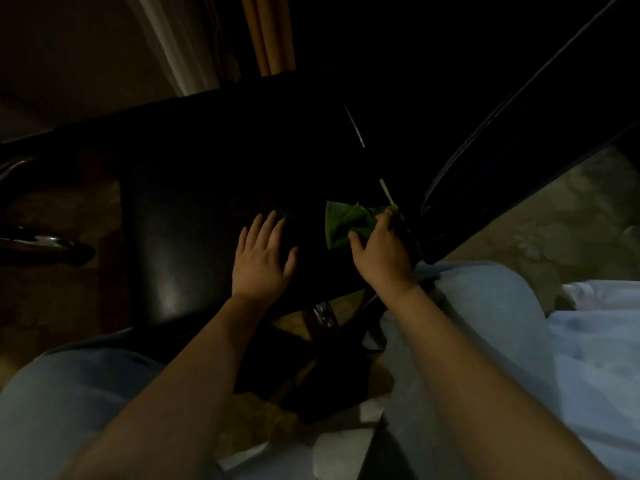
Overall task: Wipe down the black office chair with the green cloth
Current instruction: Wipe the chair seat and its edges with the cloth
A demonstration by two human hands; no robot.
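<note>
Palm of left hand [265,258] flat on black office chair [173,254], right hand [381,254] apparently clutching green cloth [346,220], pointing left

Green cloth [349,225], black chair [194,209], pale blue trousers [485,306], floral-patterned beige carpet [554,216].

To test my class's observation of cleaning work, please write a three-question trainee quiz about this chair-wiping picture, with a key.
1. True or false: the left hand lies flat, fingers spread, on the black office chair.
2. Which hand is on the green cloth? A. left B. right
3. Fill in: the left hand holds ____.
Key: 1 true; 2 B, the right hand; 3 nothing.
</note>
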